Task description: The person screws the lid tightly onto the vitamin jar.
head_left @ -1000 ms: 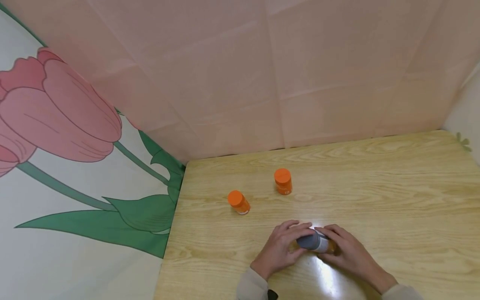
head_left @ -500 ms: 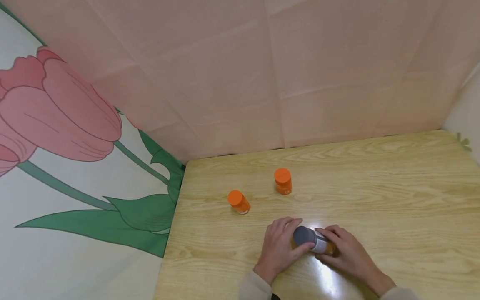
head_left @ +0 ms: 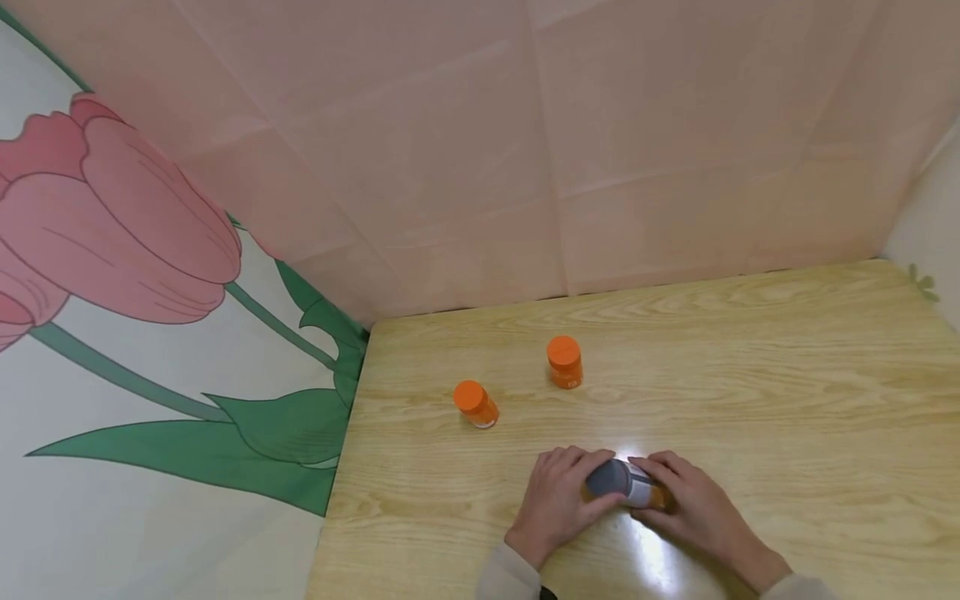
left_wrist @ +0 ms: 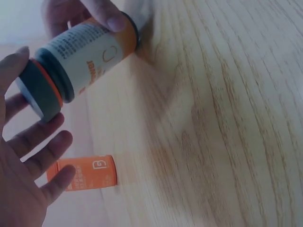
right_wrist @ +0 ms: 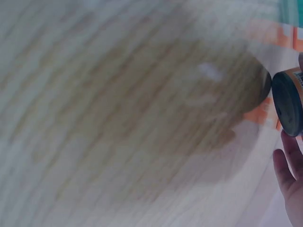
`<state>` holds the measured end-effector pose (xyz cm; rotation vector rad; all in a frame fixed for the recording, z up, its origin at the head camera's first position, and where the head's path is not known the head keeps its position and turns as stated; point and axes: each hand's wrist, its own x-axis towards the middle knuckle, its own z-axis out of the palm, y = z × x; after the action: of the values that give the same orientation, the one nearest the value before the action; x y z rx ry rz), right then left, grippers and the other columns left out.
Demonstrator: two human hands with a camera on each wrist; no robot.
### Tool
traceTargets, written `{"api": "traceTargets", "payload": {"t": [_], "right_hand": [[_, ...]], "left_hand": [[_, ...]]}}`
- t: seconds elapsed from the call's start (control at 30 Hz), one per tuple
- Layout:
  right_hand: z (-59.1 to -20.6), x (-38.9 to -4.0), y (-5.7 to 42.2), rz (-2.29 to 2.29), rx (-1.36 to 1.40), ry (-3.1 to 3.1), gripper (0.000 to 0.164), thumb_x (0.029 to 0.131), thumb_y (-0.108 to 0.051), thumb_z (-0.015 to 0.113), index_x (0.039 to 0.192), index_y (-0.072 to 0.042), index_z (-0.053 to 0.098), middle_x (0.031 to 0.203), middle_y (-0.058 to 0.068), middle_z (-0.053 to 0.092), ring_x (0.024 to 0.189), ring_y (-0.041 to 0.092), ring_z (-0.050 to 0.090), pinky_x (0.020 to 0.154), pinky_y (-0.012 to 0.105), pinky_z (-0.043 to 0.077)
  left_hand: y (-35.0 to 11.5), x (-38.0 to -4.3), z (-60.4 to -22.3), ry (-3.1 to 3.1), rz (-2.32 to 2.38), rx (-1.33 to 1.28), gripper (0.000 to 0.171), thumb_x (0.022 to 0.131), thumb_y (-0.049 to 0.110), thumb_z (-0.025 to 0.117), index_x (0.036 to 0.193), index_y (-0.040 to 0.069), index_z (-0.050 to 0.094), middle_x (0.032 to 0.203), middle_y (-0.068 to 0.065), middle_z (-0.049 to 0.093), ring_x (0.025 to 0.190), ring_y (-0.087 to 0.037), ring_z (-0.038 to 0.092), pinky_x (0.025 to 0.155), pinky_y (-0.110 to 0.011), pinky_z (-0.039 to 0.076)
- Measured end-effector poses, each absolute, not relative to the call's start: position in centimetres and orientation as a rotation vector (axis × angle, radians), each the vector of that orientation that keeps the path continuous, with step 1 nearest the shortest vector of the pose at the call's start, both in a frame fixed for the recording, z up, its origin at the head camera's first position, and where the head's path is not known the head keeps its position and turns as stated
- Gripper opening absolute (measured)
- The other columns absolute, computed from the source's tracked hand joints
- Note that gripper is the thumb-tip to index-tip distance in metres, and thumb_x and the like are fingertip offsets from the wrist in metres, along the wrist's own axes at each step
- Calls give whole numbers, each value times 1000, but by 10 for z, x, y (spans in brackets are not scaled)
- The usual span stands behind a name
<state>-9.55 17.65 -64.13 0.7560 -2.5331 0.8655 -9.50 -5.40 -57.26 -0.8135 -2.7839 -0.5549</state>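
Note:
A bottle [head_left: 640, 486] with a dark grey lid [left_wrist: 40, 90] and a white and orange label lies tilted, lid to the left, between the two hands. The left hand [head_left: 553, 505] holds the lid, its thumb and index finger at the edges; the other fingers spread out below in the left wrist view. Around the base end, the right hand [head_left: 705, 515] grips the bottle with thumb and fingers. A thin orange band shows at the lid's lower edge. The right wrist view catches only the bottle's dark base [right_wrist: 287, 104] and part of the right hand [right_wrist: 294, 175].
Two orange bottles with orange lids stand on the wood-grain table [head_left: 787, 375] beyond the hands, a left one [head_left: 476, 404] and a right one [head_left: 565, 362]. Behind the table hangs a pink cloth [head_left: 450, 167]. A tulip-printed sheet [head_left: 150, 358] borders the left side.
The left hand has let its fingers off the lid, shifted round and closed on it again. The right hand keeps its grip; the bottle stays in nearly the same place.

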Motion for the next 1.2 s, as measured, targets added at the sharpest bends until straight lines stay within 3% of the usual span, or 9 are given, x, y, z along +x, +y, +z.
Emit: {"api": "traceTargets", "payload": {"t": [0.17, 0.47, 0.67, 0.77, 0.9, 1.03, 1.2], "right_hand": [[-640, -98, 179, 885, 766, -2557, 73, 53, -32, 95, 119, -15, 69, 108, -8, 62, 91, 8, 61, 77, 24, 53], [-635, -100, 181, 930, 777, -2556, 74, 52, -26, 96, 120, -15, 69, 110, -8, 63, 93, 9, 62, 76, 30, 56], [-636, -99, 181, 932, 767, -2559, 74, 52, -27, 96, 119, -16, 69, 109, -9, 63, 93, 7, 61, 80, 19, 51], [-637, -99, 181, 943, 759, -2557, 74, 51, -26, 96, 119, -16, 69, 109, -10, 62, 93, 6, 61, 81, 15, 49], [-638, -98, 180, 942, 746, -2550, 74, 51, -28, 96, 119, -17, 69, 107, -11, 62, 90, 5, 60, 81, 13, 47], [-640, -97, 179, 930, 727, -2543, 74, 51, -31, 95, 119, -17, 69, 105, -11, 62, 87, 5, 59, 75, 20, 51], [-641, -94, 178, 914, 714, -2550, 75, 53, -34, 95, 121, -16, 68, 103, -9, 63, 84, 6, 59, 68, 29, 53]], "left_hand": [[-57, -97, -570, -2803, -652, -897, 50, 89, 51, 67, 134, 33, 57, 116, 11, 65, 101, -4, 59, 91, -21, 47], [-61, -103, -568, -2754, -802, -1085, 49, 86, 29, 78, 131, 31, 60, 139, 9, 57, 123, -7, 56, 100, -23, 46], [-61, -104, -567, -2760, -763, -1157, 41, 88, 24, 76, 126, 32, 63, 146, 10, 53, 127, -8, 53, 102, -23, 44], [-60, -103, -567, -2776, -788, -1111, 47, 86, 30, 77, 129, 32, 60, 149, 7, 50, 131, -11, 51, 103, -28, 45], [-56, -99, -568, -2786, -744, -914, 59, 85, 50, 73, 137, 28, 54, 144, 4, 53, 128, -13, 52, 98, -30, 48], [-52, -97, -570, -2801, -603, -727, 63, 88, 63, 61, 138, 26, 53, 130, 6, 61, 117, -11, 57, 93, -28, 48], [-50, -95, -572, -2836, -514, -649, 61, 90, 68, 51, 136, 28, 56, 118, 10, 70, 102, -7, 63, 89, -27, 47]]}}
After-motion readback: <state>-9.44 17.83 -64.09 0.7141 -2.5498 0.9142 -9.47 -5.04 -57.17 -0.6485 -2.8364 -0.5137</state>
